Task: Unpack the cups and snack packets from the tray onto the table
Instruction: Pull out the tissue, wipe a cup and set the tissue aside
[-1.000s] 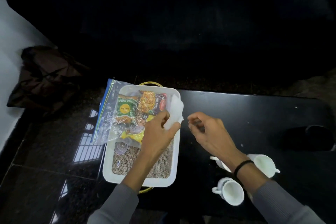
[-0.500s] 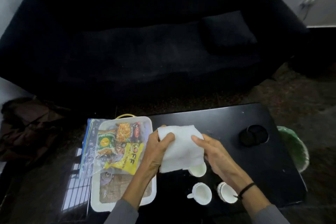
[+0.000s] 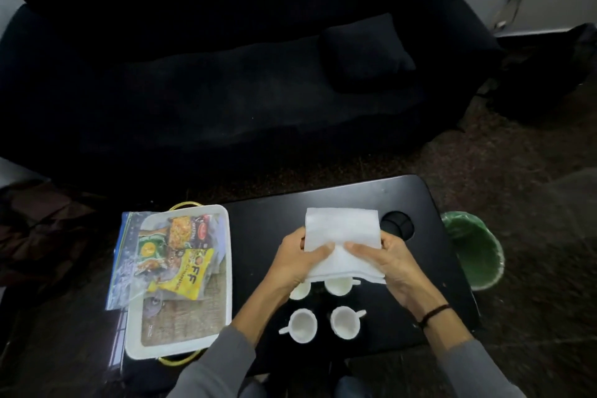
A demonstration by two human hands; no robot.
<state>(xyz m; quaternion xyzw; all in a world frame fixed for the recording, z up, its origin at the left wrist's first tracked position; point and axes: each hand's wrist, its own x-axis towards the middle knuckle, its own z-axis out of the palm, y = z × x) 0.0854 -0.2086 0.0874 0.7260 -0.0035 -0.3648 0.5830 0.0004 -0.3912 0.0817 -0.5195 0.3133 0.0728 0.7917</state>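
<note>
My left hand and right hand both grip the napkin, thumbs curled over it, above four cups.

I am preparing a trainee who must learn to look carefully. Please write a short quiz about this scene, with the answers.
1. True or false: the packets lie in the tray.
2. How many cups stand on the table?
3. What do the left hand and the right hand hold together? A) a cup B) a napkin C) a packet

Key: 1 true; 2 four, two of them partly hidden by the napkin; 3 B.
</note>
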